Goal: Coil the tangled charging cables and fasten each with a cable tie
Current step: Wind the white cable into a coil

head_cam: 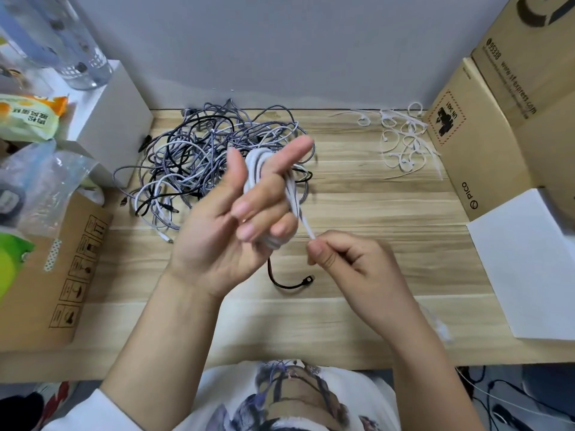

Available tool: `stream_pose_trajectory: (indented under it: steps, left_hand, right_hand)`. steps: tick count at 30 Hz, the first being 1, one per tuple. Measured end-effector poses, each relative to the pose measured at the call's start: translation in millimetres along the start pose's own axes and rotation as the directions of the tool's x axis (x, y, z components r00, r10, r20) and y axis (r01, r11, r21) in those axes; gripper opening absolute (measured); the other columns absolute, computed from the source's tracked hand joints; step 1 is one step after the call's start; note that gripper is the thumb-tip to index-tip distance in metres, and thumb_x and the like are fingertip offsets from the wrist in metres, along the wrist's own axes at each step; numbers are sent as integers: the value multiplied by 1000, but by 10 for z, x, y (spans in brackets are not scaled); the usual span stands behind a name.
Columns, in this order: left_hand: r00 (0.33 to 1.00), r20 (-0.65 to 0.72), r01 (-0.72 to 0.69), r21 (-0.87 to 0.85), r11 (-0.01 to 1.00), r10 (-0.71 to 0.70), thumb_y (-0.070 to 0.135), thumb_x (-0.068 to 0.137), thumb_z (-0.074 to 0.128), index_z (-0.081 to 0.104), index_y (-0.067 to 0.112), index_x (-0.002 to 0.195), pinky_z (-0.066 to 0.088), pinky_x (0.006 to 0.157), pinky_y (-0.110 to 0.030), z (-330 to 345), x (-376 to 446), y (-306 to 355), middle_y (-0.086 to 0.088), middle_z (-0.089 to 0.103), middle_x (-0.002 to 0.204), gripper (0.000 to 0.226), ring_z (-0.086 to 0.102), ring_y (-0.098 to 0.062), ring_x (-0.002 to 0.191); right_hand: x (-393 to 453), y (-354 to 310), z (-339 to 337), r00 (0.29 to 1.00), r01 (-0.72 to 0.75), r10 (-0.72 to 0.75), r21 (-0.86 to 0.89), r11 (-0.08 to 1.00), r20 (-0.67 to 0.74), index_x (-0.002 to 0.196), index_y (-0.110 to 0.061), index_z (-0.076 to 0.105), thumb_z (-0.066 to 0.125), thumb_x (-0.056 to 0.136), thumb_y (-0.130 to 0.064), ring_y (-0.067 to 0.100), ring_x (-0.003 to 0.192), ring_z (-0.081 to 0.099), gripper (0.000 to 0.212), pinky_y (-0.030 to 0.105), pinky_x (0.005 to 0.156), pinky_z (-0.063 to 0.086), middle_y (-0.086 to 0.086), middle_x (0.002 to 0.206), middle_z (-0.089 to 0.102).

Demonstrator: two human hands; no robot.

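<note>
A wooden desk (357, 213) is backed by a grey wall (295, 48) at twelve o'clock. Printed cardboard boxes (497, 119) are stacked at two o'clock, with a white sheet (525, 262) below them at three. A white box (115, 119), clear bottles (71, 48) and a snack packet (28, 116) are seen at ten o'clock, and another cardboard box (53, 275) at eight.

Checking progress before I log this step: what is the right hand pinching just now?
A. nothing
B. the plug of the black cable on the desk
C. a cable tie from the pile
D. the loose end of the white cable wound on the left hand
D: the right hand pinches the free end of the white cable, which runs up to the coil wound round the left hand fingers; the cable ties lie untouched at the back.
</note>
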State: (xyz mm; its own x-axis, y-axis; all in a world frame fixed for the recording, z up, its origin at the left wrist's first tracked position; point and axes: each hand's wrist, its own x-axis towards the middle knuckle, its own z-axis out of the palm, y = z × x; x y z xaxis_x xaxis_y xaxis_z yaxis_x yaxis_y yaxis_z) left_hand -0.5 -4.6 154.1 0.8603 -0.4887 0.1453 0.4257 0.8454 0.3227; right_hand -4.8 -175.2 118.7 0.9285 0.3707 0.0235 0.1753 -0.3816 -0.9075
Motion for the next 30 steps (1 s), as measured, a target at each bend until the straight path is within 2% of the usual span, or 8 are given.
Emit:
stream_pose_trajectory:
  steps: [3,7,11,14,19,24,27,30]
  left_hand:
    - [922,-316,-53,465,884,222,36,85,36,45,0,124,47,55,-19,7,71,-158,4,54,54,54,50,-7,43]
    - [860,-398,32,668,743,320,33,82,39,47,11,115,50,58,-18,-65,109,-294,-2,64,60,40,61,-12,51]
    - [837,-477,274,789,550,267,23,94,41,50,16,112,45,52,-14,-146,55,-300,-1,64,59,21,57,-10,51]
    - [829,-527,434,818,378,187,29,98,44,60,-2,105,37,48,-13,-195,-13,-313,0,57,49,36,50,-13,48]
    - [842,-536,520,781,345,-57,36,98,31,65,20,59,31,41,-18,-153,-80,-243,-4,53,41,54,43,-15,33]
    - [868,-408,493,648,581,-282,50,91,42,68,7,82,37,43,-19,-228,-189,-140,-2,48,38,51,40,-10,29]
    - [933,-225,352,420,837,-279,45,93,46,63,7,85,45,47,-20,-245,-184,-95,3,52,43,42,45,-4,32]
    - [972,-96,229,185,956,-214,32,99,39,59,1,97,50,60,-26,-273,-119,-50,-4,60,59,38,56,-11,46]
  right_hand:
    - [-20,-48,80,998,31,-20,-205,978,55,72,-22,54,40,80,-60,12,49,37,41,35,52,33,-7,50,44]
    - [-42,-50,29,995,94,-73,-333,938,75,53,-22,41,39,81,-60,16,47,32,47,34,47,28,-3,46,36]
    - [-97,-70,26,993,122,-114,-304,945,43,66,-17,64,46,80,-58,16,48,38,46,34,47,39,-4,46,37]
    - [-93,-135,-37,988,149,-153,-245,958,2,70,-24,70,55,81,-50,8,50,50,33,33,52,45,-9,54,60]
    - [-62,-145,-117,976,152,-161,-69,986,-150,73,-25,68,67,75,-42,3,47,46,17,13,50,34,-10,58,62]
    - [-5,-24,-158,969,56,-35,78,995,-243,65,-27,67,72,68,-42,15,51,47,16,23,52,36,1,61,61]
    - [26,27,-102,974,55,-34,88,995,-224,65,-35,65,63,76,-45,14,56,50,15,22,55,38,3,66,62]
    - [39,64,-37,981,37,-32,22,999,-190,79,-31,70,52,83,-47,16,70,62,24,31,66,48,1,78,69]
